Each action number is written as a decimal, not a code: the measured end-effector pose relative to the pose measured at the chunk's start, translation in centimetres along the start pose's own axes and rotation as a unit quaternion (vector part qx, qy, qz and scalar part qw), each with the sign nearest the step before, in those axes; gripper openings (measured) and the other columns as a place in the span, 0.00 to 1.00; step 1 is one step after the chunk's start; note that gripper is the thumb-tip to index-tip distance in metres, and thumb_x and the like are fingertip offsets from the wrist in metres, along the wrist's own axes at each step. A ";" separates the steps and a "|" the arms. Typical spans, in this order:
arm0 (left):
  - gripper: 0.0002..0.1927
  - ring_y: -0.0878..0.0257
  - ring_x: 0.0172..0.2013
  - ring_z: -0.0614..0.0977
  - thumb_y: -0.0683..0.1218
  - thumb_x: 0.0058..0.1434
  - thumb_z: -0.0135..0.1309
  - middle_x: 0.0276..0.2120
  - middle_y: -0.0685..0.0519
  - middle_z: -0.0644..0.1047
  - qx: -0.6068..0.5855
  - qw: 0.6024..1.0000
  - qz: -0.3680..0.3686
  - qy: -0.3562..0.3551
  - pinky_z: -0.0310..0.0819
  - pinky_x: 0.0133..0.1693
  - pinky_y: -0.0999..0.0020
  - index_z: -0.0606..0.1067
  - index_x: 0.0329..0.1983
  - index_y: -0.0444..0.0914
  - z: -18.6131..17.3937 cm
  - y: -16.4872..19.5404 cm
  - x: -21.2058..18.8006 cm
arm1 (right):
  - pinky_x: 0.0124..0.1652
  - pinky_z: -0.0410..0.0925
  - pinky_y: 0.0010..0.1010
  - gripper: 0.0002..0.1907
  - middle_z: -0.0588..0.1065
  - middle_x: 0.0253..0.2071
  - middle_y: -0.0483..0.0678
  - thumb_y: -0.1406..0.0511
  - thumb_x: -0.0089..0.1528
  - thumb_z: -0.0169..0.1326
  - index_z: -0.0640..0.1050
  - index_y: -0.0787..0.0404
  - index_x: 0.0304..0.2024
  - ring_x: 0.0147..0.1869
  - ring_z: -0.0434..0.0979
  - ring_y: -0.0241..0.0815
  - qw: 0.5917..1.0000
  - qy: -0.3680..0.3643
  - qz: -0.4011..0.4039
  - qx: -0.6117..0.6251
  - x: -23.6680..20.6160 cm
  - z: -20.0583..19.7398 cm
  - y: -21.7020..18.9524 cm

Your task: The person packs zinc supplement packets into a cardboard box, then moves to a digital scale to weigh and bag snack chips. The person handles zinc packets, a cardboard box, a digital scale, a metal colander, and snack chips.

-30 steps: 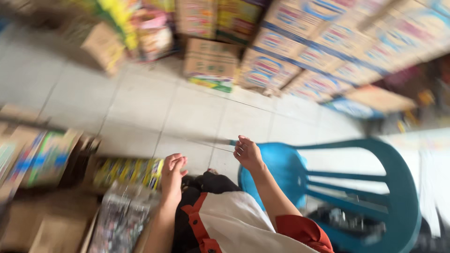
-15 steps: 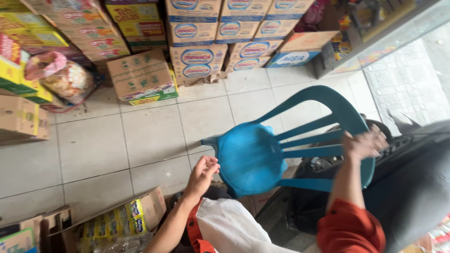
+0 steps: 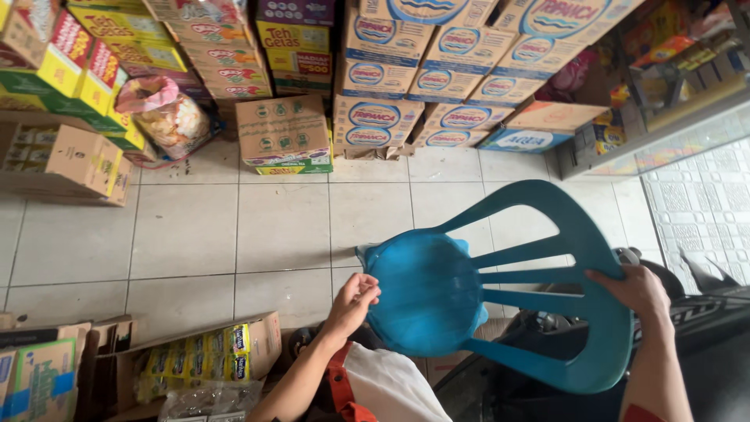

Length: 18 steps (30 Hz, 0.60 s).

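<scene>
Holding a blue plastic chair over the tiled floor, the right hand has its fingers wrapped on the backrest's top rail, and the left hand pinches the seat's front edge. Stacked cardboard boxes line the wall beyond.
</scene>
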<state>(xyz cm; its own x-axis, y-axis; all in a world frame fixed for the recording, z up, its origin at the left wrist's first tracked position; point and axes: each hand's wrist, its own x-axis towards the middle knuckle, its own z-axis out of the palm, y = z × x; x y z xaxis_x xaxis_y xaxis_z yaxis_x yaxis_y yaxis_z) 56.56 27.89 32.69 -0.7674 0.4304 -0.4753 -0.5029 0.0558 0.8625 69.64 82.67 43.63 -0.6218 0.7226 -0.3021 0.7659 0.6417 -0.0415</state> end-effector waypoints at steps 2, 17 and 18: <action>0.13 0.66 0.38 0.81 0.50 0.64 0.54 0.39 0.54 0.79 0.024 1.000 0.009 -0.011 0.76 0.42 0.71 0.74 0.46 0.38 0.5 0.5 -0.3 | 0.44 0.76 0.40 0.30 0.85 0.31 0.52 0.42 0.51 0.65 0.89 0.60 0.38 0.38 0.87 0.48 0.996 -0.058 -0.046 0.040 -0.2 -1.0 -4.1; 0.52 0.39 0.61 0.73 0.54 0.56 0.67 0.62 0.31 0.68 0.205 0.900 0.364 0.122 0.69 0.61 0.52 0.52 0.73 0.27 -1.5 13.1 -3.8 | 0.30 0.69 0.35 0.07 0.79 0.23 0.48 0.69 0.51 0.65 0.84 0.68 0.29 0.27 0.75 0.38 0.840 -0.158 -0.311 0.416 -16.1 2.7 -52.8; 0.52 0.38 0.59 0.75 0.52 0.54 0.68 0.60 0.30 0.70 0.235 0.887 0.361 0.166 0.71 0.59 0.52 0.52 0.72 0.27 -3.2 13.8 -4.2 | 0.29 0.69 0.35 0.06 0.79 0.23 0.49 0.71 0.51 0.64 0.83 0.70 0.29 0.26 0.76 0.39 0.816 -0.174 -0.293 0.468 -17.5 2.8 -54.6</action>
<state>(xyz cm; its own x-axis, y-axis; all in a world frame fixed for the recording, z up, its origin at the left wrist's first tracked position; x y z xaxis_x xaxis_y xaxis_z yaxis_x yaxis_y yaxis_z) 51.54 23.97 46.04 -0.9363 0.2221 0.2722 0.3283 0.2772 0.9030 39.16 34.27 48.56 -0.9664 0.1412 -0.2148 0.2452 0.2558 -0.9351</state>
